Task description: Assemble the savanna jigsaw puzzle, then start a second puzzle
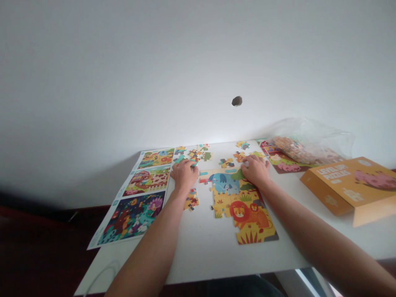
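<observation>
A partly joined jigsaw puzzle (227,200) with blue elephants and orange lions lies flat on the white table (198,243). My left hand (185,175) is left of its upper part, fingers bent down among loose pieces. Between the thumb and fingers shows a puzzle piece (194,164) with some teal on it. At the puzzle's upper right corner rests my right hand (257,170), palm down with fingers spread, covering part of the edge. Just beyond it lie loose orange pieces (239,156). Another loose piece (227,162) sits above the elephants. Below my left hand are yellow joined pieces (192,201).
A picture sheet (126,202) with three scenes lies at the left edge. At the right, a clear plastic bag (309,144) of pieces rests on a farm picture (286,166). An orange puzzle box (346,187) stands nearer. A white wall (185,82) rises behind the table.
</observation>
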Demonstrator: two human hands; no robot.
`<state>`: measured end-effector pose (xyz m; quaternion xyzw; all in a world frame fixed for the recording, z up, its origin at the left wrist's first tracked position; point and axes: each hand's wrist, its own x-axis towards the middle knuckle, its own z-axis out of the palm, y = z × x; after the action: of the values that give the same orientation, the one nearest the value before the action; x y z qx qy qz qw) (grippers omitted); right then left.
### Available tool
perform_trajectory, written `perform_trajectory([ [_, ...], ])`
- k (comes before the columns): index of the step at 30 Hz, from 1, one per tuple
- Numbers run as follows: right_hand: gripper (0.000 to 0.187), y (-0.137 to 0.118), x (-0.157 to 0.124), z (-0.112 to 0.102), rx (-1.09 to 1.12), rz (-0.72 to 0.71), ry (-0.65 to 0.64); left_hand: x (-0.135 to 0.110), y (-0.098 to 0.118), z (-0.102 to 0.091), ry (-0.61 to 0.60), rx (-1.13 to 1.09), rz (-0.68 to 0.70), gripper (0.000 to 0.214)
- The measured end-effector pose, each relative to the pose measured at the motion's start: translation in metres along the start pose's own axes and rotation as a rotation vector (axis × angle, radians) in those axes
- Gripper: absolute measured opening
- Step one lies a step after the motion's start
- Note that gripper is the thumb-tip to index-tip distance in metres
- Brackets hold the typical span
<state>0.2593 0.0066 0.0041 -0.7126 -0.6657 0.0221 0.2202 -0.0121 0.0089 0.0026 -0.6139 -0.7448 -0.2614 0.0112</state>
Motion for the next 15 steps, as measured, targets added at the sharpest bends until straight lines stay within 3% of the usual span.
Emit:
perform_trajectory([
  [8,0.027,0.0,0.0,-0.001,0.046,-0.042,0.02,-0.002,0.001,0.001,-0.071,-0.009,0.119,0.026],
  [12,0.034,-0.005,-0.003,-0.004,0.154,-0.336,0.004,-0.002,0.0,0.003,-0.076,-0.021,0.139,0.024],
  [15,0.038,-0.012,-0.01,-0.009,0.221,-0.611,-0.136,-0.002,0.0,0.004,-0.067,-0.041,0.148,0.018],
])
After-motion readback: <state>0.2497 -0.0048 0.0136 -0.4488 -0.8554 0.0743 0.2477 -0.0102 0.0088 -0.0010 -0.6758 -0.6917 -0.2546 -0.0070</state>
